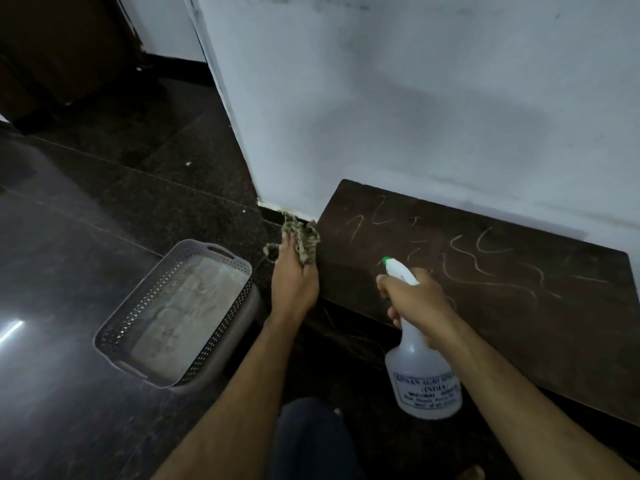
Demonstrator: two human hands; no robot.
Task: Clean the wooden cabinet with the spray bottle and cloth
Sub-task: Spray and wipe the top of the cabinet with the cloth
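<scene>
The dark wooden cabinet (519,327) stands low against the wall at the right, its top marked with pale scribbled lines. My right hand (414,296) grips the neck of a white spray bottle (420,375) with a green nozzle tip, held above the cabinet's front left part and pointing at the top. My left hand (294,282) holds a crumpled, patterned cloth (301,237) against the cabinet's left edge, near the wall's corner.
A grey perforated plastic basket (114,334) sits on the dark polished floor (86,237) to the left of my left arm. The white wall (415,116) rises right behind the cabinet. My knee in dark fabric (311,441) shows at the bottom centre.
</scene>
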